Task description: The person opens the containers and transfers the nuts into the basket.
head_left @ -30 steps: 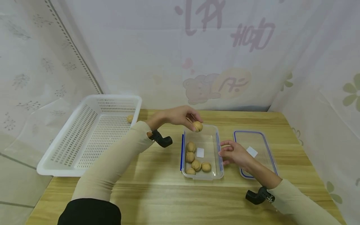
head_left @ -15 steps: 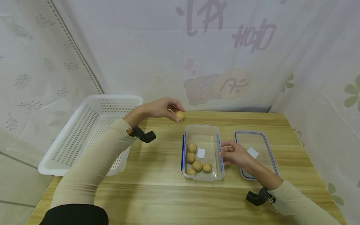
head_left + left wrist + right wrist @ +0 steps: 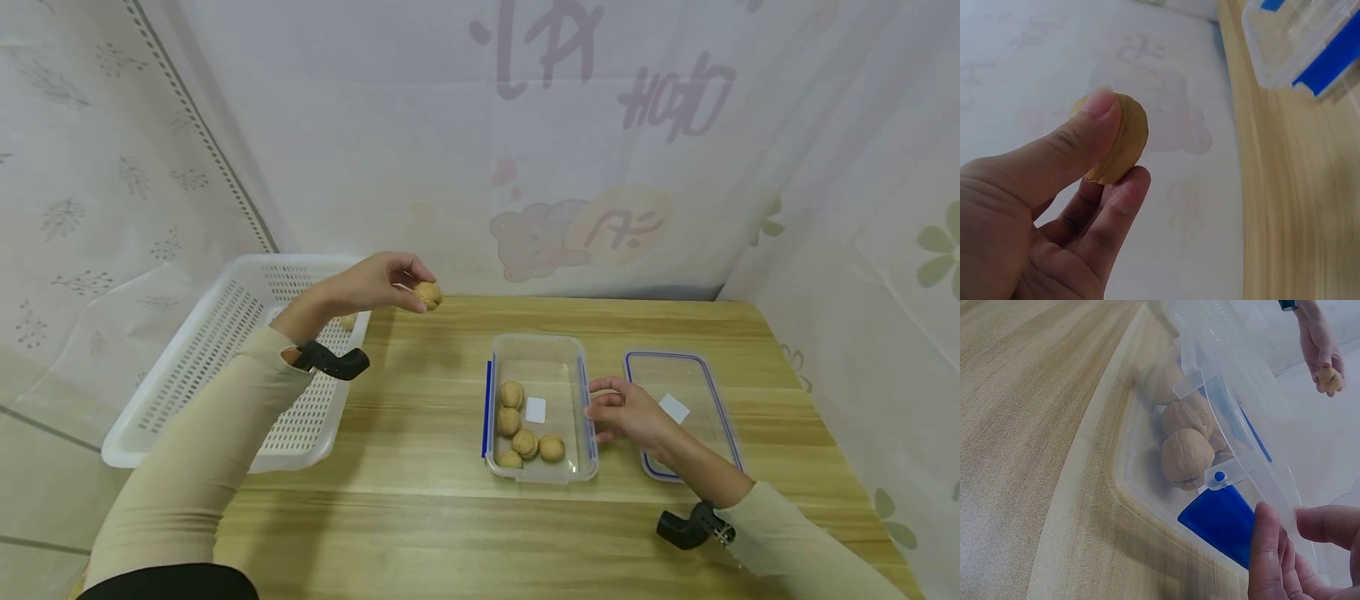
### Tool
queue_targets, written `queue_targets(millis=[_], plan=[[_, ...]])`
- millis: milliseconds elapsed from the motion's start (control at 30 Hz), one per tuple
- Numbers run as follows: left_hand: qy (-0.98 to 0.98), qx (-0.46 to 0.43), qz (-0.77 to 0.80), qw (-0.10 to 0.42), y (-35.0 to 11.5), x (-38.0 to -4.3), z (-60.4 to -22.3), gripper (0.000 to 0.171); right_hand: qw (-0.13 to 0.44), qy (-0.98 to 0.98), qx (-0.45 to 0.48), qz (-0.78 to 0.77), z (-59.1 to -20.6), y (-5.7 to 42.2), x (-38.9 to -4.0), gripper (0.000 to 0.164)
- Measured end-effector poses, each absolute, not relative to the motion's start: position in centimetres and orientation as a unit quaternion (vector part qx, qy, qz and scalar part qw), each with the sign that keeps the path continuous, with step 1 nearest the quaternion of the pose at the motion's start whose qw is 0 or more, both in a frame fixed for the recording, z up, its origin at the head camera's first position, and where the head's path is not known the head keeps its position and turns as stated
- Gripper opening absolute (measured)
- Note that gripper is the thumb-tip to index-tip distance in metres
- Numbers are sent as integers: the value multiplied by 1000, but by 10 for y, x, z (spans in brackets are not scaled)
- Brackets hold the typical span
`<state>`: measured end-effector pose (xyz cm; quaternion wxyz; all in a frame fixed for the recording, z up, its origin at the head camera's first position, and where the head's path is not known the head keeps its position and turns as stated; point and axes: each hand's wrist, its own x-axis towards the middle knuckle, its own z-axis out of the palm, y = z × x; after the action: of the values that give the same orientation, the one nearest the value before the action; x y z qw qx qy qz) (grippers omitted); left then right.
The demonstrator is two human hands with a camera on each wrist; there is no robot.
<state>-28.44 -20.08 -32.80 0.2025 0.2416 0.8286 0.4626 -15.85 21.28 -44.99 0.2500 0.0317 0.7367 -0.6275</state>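
My left hand (image 3: 375,282) pinches a walnut (image 3: 428,296) between thumb and fingertips, raised between the white basket and the plastic food container. In the left wrist view the thumb lies across the walnut (image 3: 1124,137). The clear food container (image 3: 557,350) has blue side latches and holds several walnuts (image 3: 525,443) along its left and near sides, beside a white label. At its right wall, my right hand (image 3: 628,413) pinches the rim; the right wrist view shows thumb and fingers (image 3: 1266,550) on either side of it, by a blue latch (image 3: 1219,519).
On the left stands a white perforated basket (image 3: 300,442) with a walnut (image 3: 347,322) at its right side, partly behind my left arm. The container's clear lid (image 3: 701,383), edged in blue, lies right of the container, partly under my right wrist. A patterned curtain (image 3: 420,150) hangs behind the table.
My left hand has moved left with the walnut, from over the container's far end toward the basket. The right hand has stayed at the container's rim.
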Motion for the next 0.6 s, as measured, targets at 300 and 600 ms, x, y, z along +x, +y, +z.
queue_targets(millis=[300, 600], plan=[[847, 191, 469, 162, -243, -283, -325, 38, 250, 734, 29, -631, -450, 213, -158, 51], [859, 128, 476, 138, -288, -289, -340, 44, 250, 733, 29, -632, -450, 214, -159, 51]])
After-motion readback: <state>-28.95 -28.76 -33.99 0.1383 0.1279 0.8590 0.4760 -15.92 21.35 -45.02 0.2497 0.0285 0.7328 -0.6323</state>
